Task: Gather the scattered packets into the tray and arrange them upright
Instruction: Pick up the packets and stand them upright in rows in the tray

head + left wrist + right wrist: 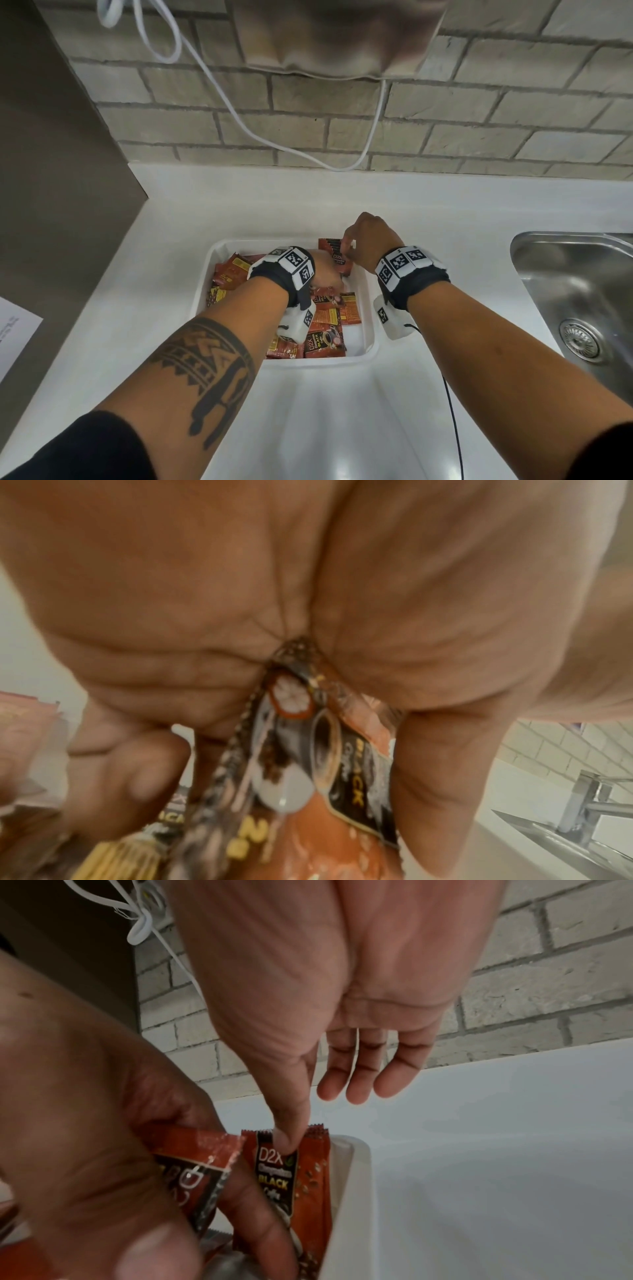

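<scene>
A white tray (205, 286) sits on the white counter with several red and orange coffee packets (325, 339) lying flat in it. My left hand (325, 270) is inside the tray, its fingers (441, 764) curled round a small bunch of packets (342, 777). In the right wrist view that bunch (195, 1153) stands just left of an upright packet (304, 1175) leaning in the tray's back right corner (356, 1164). My right hand (368, 240) holds this upright packet (334, 255) at its top edge: the thumb presses its front, three fingers stay straight, and the index finger is hidden.
A steel sink (582, 291) with a drain lies right of the tray, its tap (582, 799) beyond. A white cable (239, 123) hangs along the brick wall behind. A sheet of paper (17, 329) lies at the far left. A black wire (452, 428) trails from my right wrist.
</scene>
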